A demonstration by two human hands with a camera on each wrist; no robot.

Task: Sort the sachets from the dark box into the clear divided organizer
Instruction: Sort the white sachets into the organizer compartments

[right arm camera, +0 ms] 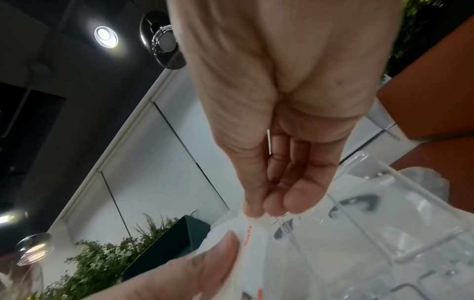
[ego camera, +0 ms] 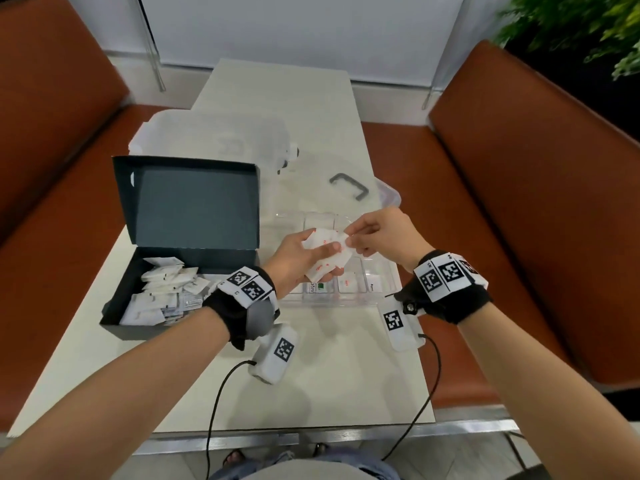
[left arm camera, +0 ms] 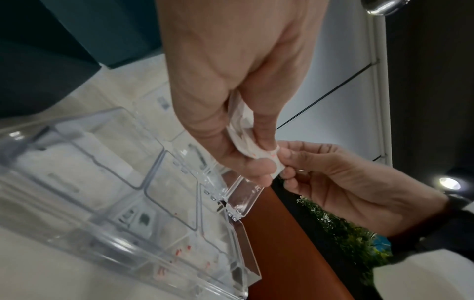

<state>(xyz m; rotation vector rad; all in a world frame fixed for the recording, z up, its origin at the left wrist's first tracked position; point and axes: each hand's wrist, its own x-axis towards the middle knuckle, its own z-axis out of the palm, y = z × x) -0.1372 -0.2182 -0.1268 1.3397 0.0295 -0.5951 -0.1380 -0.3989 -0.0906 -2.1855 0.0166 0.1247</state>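
Observation:
My left hand [ego camera: 304,258] holds a small stack of white sachets with red print [ego camera: 323,261] above the clear divided organizer [ego camera: 388,289]. My right hand [ego camera: 367,237] pinches the top sachet's right corner [left arm camera: 278,162] between thumb and fingertips [right arm camera: 259,209]. The dark box [ego camera: 114,306] stands open on the left, with several white sachets [ego camera: 162,292] heaped inside. A few sachets lie in the organizer's near compartments [ego camera: 349,282], partly hidden by my hands.
The organizer's clear lid with a grey handle [ego camera: 349,185] lies open behind it. A translucent plastic container [ego camera: 207,140] stands behind the dark box. Brown benches [ego camera: 519,202] flank the pale table [ego camera: 329,375]. Cables trail from my wrist units near the front edge.

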